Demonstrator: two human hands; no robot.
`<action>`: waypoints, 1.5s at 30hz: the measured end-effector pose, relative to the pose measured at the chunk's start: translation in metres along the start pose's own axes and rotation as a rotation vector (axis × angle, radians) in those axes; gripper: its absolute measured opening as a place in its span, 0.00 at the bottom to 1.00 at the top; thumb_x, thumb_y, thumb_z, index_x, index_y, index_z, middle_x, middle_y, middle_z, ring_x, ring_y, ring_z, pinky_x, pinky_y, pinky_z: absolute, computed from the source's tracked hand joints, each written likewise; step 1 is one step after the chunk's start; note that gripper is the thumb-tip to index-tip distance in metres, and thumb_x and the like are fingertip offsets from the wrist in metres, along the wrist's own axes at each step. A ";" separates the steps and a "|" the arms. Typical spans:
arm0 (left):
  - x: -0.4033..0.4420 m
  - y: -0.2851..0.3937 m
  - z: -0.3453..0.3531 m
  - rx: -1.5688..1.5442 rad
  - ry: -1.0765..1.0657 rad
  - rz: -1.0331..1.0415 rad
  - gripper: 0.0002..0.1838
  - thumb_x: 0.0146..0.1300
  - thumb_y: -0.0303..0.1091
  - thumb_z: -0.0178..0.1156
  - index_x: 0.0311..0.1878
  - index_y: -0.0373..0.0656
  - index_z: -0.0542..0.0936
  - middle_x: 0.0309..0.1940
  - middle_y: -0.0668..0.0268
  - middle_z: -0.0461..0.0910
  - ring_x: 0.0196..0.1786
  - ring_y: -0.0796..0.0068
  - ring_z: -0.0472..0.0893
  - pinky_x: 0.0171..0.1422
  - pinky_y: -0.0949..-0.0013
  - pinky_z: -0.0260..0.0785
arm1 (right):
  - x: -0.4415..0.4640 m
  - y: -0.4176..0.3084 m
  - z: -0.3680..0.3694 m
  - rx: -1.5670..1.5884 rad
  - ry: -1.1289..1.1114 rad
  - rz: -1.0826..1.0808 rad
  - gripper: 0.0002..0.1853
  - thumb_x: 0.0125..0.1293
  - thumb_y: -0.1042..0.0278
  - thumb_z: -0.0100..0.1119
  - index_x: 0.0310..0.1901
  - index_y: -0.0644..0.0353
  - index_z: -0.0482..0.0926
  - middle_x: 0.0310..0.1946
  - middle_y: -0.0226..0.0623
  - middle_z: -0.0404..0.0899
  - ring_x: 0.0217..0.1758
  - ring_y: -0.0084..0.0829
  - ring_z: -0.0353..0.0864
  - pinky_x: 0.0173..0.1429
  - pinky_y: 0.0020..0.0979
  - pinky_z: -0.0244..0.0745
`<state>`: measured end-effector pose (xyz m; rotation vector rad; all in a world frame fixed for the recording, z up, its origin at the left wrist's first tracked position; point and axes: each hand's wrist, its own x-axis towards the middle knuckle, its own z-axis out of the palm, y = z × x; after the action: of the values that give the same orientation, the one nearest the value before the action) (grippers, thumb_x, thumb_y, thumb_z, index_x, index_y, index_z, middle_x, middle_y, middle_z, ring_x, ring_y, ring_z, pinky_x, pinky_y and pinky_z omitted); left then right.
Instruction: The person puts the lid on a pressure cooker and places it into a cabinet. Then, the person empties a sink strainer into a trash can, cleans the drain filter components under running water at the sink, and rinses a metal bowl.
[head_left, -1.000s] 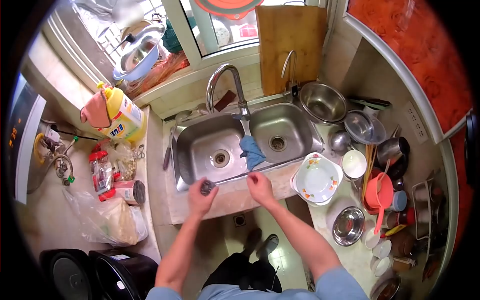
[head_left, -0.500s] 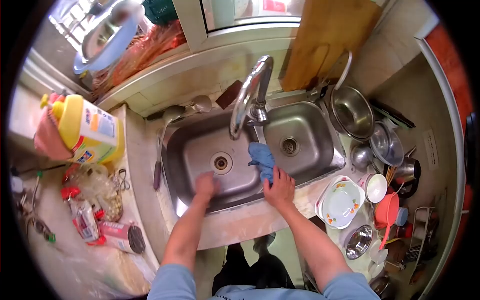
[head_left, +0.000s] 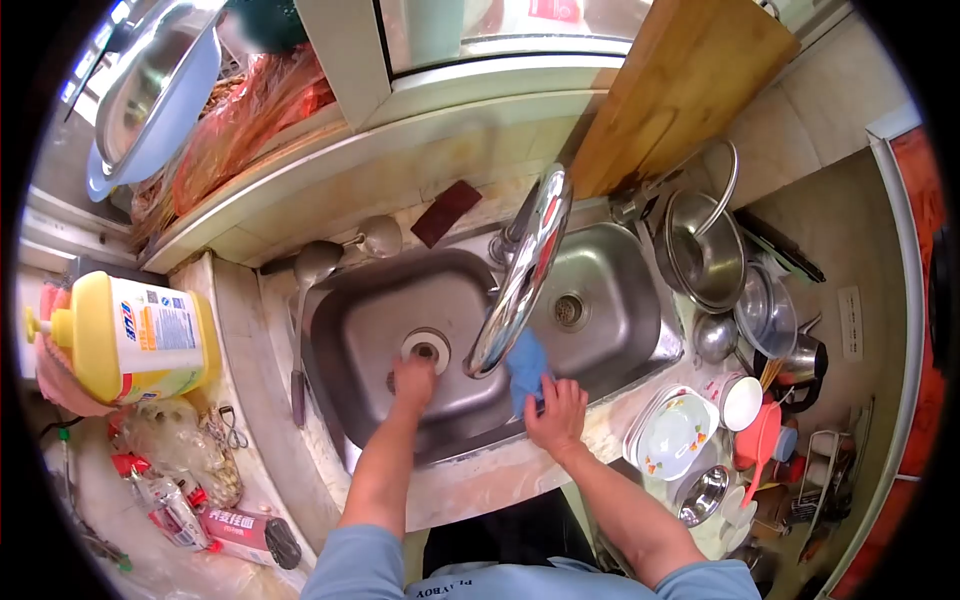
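Head view, looking down at a double steel sink (head_left: 480, 440), with 12 o'clock straight ahead. My left hand (head_left: 414, 380) reaches to 11 o'clock, into the left basin (head_left: 375, 310), fingers curled downward at the drain (head_left: 441, 347). A small dark item (head_left: 392, 381) shows beside them, blurred; I cannot tell whether I grip it. My right hand (head_left: 558, 412) is open at 12 to 1 o'clock, fingers loosely spread at the front rim, fingertips against a blue cloth (head_left: 527, 368) draped over the divider. The arched tap (head_left: 522, 280) stands at 12 o'clock, its curve above the divider.

As I judge it, the dark item could slip or tip against the drain if my fingers lose it, since they hide much of the opening from me. The cloth could slide into a basin if my right hand drags or pushes it. A quick lift of either hand could strike the tap's low curve. At 2 o'clock, a flowered white dish (head_left: 672, 436) sits near my right forearm; an outward swing of that elbow could knock it.
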<state>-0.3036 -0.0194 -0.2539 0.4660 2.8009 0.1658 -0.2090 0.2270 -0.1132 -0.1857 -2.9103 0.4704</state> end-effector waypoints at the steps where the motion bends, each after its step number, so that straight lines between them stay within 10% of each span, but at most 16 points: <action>1: -0.002 0.004 -0.006 -0.028 0.044 0.002 0.12 0.52 0.43 0.60 0.37 0.49 0.82 0.37 0.64 0.82 0.49 0.66 0.77 0.55 0.50 0.60 | -0.001 0.001 0.000 -0.008 -0.019 0.001 0.20 0.51 0.61 0.58 0.46 0.62 0.76 0.33 0.40 0.71 0.42 0.41 0.70 0.45 0.43 0.62; 3: -0.003 -0.016 0.069 -0.421 0.205 -0.060 0.11 0.51 0.41 0.61 0.34 0.47 0.81 0.36 0.62 0.81 0.45 0.63 0.78 0.53 0.51 0.62 | 0.001 0.003 0.002 0.003 -0.019 -0.010 0.13 0.51 0.63 0.58 0.37 0.59 0.77 0.32 0.38 0.70 0.40 0.41 0.70 0.44 0.43 0.62; 8: -0.029 0.024 -0.048 -0.063 0.121 -0.223 0.14 0.47 0.43 0.63 0.34 0.43 0.83 0.31 0.56 0.82 0.38 0.56 0.81 0.45 0.56 0.70 | -0.002 0.007 -0.002 0.068 -0.078 0.018 0.10 0.53 0.66 0.57 0.36 0.58 0.74 0.38 0.39 0.72 0.46 0.41 0.70 0.49 0.44 0.61; 14: -0.048 0.013 -0.044 -1.207 0.257 -0.644 0.11 0.57 0.35 0.62 0.35 0.36 0.81 0.26 0.61 0.83 0.28 0.63 0.82 0.37 0.64 0.75 | -0.009 0.021 0.011 0.260 0.006 0.006 0.12 0.58 0.65 0.53 0.41 0.62 0.71 0.49 0.46 0.71 0.50 0.46 0.69 0.53 0.48 0.61; 19: -0.064 0.029 -0.073 -2.013 0.150 -0.812 0.13 0.65 0.34 0.55 0.51 0.41 0.70 0.48 0.62 0.75 0.53 0.70 0.74 0.60 0.55 0.68 | -0.001 0.024 -0.003 0.731 -0.054 0.432 0.13 0.66 0.63 0.50 0.45 0.64 0.69 0.36 0.48 0.76 0.41 0.49 0.73 0.48 0.44 0.66; 24: -0.063 0.042 -0.077 -2.137 0.177 -0.828 0.16 0.66 0.33 0.53 0.55 0.40 0.70 0.52 0.60 0.74 0.56 0.64 0.74 0.59 0.52 0.69 | 0.033 0.013 -0.079 0.826 0.124 0.308 0.13 0.66 0.62 0.54 0.43 0.65 0.71 0.30 0.46 0.76 0.31 0.35 0.75 0.37 0.35 0.70; 32: -0.053 0.045 -0.068 -2.061 0.063 -0.735 0.15 0.64 0.33 0.55 0.52 0.38 0.72 0.48 0.63 0.76 0.51 0.67 0.77 0.53 0.59 0.73 | 0.125 -0.017 -0.216 1.134 -0.308 0.355 0.14 0.53 0.75 0.59 0.42 0.67 0.77 0.34 0.32 0.79 0.36 0.21 0.77 0.42 0.23 0.73; 40: -0.054 0.045 -0.063 -1.924 0.067 -0.687 0.15 0.60 0.35 0.60 0.49 0.40 0.76 0.42 0.66 0.78 0.45 0.73 0.78 0.48 0.67 0.73 | 0.203 -0.123 -0.341 0.565 -0.110 -0.269 0.12 0.58 0.65 0.60 0.35 0.68 0.80 0.24 0.32 0.81 0.28 0.18 0.76 0.34 0.24 0.72; 45: -0.064 0.047 -0.063 -1.928 0.095 -0.757 0.13 0.61 0.35 0.60 0.46 0.43 0.76 0.40 0.67 0.78 0.45 0.74 0.78 0.46 0.66 0.73 | 0.259 -0.175 -0.297 0.388 -0.413 -0.361 0.14 0.58 0.63 0.61 0.39 0.67 0.79 0.27 0.36 0.80 0.32 0.23 0.78 0.41 0.26 0.74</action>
<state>-0.2511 -0.0009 -0.1698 -0.9711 1.4268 2.1661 -0.4173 0.1902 0.2628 0.5419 -3.0468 1.0944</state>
